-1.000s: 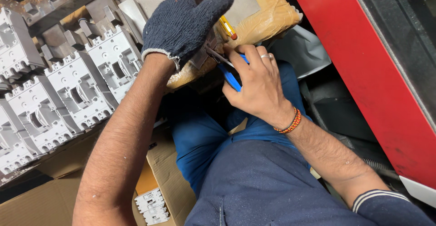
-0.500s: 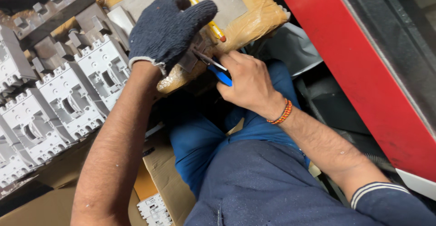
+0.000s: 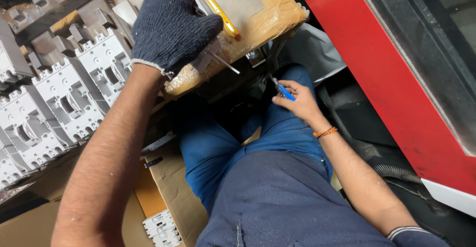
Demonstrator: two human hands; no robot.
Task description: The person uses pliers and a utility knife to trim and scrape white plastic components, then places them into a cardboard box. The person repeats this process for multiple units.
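The small grey metal part sits at the near edge of a brown tape-wrapped board. A thin bright metal pin sticks out from it toward my lap. My left hand, in a dark knitted glove, is curled down over the part and clamps it against the board's edge; the glove hides most of it.

My bare right hand is below the board and well apart from the part, with its fingers closed around a short blue-handled tool. The tool's tip points up toward the board. I cannot tell what kind of tip it has.

I judge this as a pause between strokes: the part is held, and the tool is off it. Bringing the tool to bear would call for lifting the right hand to the pin and lining the tip up while the left hand holds its clamp.

A yellow-handled tool lies on the board just beside the glove. On my left are rows of pale grey moulded plastic housings. An open cardboard box holds more of them by my knee. A red machine panel runs along the right.
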